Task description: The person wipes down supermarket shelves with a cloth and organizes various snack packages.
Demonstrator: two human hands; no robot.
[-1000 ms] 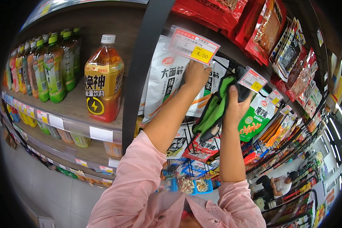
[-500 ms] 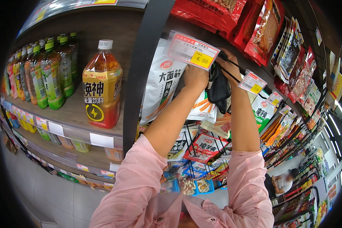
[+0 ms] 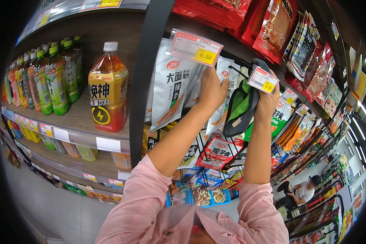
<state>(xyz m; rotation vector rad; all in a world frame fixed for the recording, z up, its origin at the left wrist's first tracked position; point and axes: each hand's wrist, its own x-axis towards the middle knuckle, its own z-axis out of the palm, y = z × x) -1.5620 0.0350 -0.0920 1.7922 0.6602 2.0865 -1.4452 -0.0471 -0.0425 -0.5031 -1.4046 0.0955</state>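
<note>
My right hand (image 3: 267, 101) is closed on a dark grey and green cloth (image 3: 240, 106), which hangs beside the snack bags; a price tag covers some of the fingers. Between two white snack bags is my left hand (image 3: 214, 90), just under a larger price tag (image 3: 197, 48). Its fingers are curled and partly hidden, so what they grip cannot be made out. The big white bag (image 3: 171, 87) hangs to its left, the narrower white bag (image 3: 223, 97) to its right. A green and white bag (image 3: 281, 118) hangs beside my right wrist.
A dark shelf upright (image 3: 147, 61) divides the hanging bags from a drinks shelf at left, where a large red-yellow bottle (image 3: 108, 91) and several green-capped bottles (image 3: 55, 81) stand. Red packets (image 3: 272, 30) hang above. Further down are red pouches (image 3: 218, 152). A person (image 3: 303, 191) sits at lower right.
The cloth has come down and spread, showing its green side, as my right hand moved right and lower. My left hand has moved slightly lower. More of the white bags shows.
</note>
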